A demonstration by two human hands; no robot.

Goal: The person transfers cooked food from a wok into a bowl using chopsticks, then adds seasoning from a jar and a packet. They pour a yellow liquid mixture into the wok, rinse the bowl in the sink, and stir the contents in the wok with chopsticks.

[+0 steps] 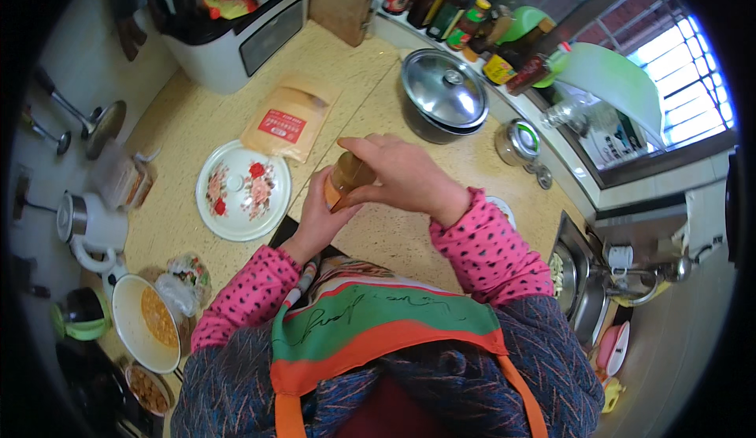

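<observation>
In front of my chest I hold a small brownish jar [353,171] with an orange label, tilted above the counter. My left hand [316,222] wraps its labelled lower part. The fingers and thumb of my right hand [407,175] grip its upper end; whether a lid is on it cannot be made out. Left of the jar, a white enamel lid [243,202] with red and pink flowers lies on the counter. Just beyond that lid rests a brown paper pouch [289,120] with a red label.
A dark pot with a steel lid [444,87] stands near the window sill, which holds several bottles [460,10]. A small metal canister [518,141] is to its right. At left are a white kettle [97,225] and a pot of orange food [156,317]. The sink [585,296] is at right.
</observation>
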